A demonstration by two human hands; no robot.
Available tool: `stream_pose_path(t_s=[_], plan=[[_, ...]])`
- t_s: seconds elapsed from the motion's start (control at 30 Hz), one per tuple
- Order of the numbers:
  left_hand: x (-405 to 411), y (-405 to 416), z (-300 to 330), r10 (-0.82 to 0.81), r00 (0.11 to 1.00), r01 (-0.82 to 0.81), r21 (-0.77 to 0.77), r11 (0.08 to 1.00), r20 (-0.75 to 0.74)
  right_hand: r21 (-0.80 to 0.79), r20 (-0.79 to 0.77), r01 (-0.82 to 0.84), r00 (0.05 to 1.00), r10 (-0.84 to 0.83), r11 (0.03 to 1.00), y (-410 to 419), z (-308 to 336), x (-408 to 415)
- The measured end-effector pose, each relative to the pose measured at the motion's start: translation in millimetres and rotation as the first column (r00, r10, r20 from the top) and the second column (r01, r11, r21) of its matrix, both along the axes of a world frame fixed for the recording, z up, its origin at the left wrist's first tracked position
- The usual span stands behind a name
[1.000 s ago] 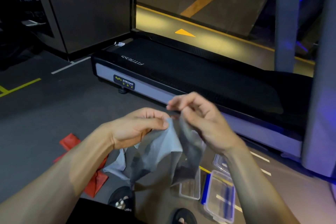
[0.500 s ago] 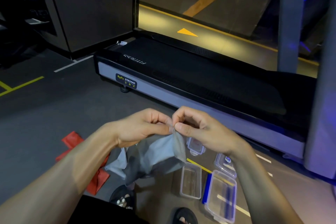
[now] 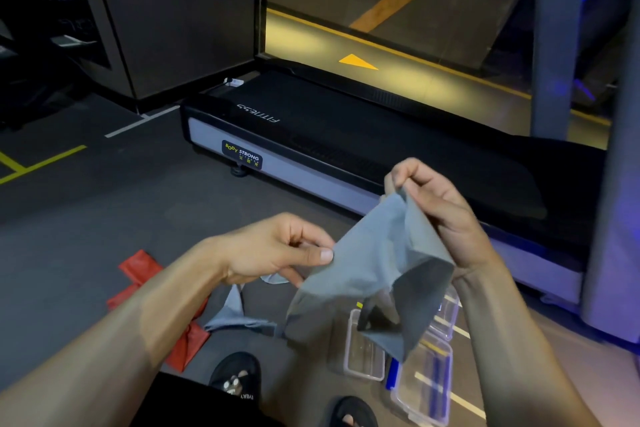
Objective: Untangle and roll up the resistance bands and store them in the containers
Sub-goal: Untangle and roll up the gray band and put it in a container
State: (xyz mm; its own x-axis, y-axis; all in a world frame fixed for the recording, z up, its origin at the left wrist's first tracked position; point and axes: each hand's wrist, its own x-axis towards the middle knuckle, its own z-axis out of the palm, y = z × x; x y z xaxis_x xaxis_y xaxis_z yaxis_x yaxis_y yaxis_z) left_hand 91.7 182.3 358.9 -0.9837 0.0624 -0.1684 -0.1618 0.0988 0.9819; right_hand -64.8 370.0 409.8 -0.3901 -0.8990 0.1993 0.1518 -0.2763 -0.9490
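Right hand [image 3: 440,218] is pinching the top corner of the grey resistance band [image 3: 374,270] between thumb and fingertips, raised up and away from the body; left hand [image 3: 277,250] is pinching the band's near edge lower down, thumb on top. Band is hanging between and below both hands, its long axis running on a slant from the right hand's pinch down toward the left hand, then trailing to the floor below the left wrist, folds still bunched. Judging progress: early, untangling step, nothing rolled yet. Red band [image 3: 152,305] is lying crumpled on the floor beneath the left forearm, untouched. Clear containers [image 3: 363,354] are sitting open below the right hand, looking empty, so rolling and storing are both left.
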Motion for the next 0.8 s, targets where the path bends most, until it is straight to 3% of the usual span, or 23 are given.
stream_pose_path(t_s=[0.27,0.4,0.53,0.8], plan=[[-7.0,8.8,-2.6,0.093,0.991,-0.086,0.075,0.993,-0.094,-0.142,0.14,-0.115,0.981,0.135,0.983,-0.5,2.1,-0.7],[-14.6,17.5,-8.1,0.231,0.92,-0.225,0.056,0.973,-0.315,-0.14,0.163,-0.115,0.977,0.137,0.983,-1.3,0.3,0.1],[-16.9,21.3,-7.3,0.217,0.865,-0.278,-0.073,0.958,-0.452,-0.149,0.173,-0.075,0.98,0.1,0.986,-2.1,-0.7,-1.1],[-13.2,16.9,-4.7,0.114,0.923,-0.193,-0.185,0.964,-0.368,-0.141,0.171,-0.017,0.984,0.041,0.99,-4.1,-0.2,-3.3]])
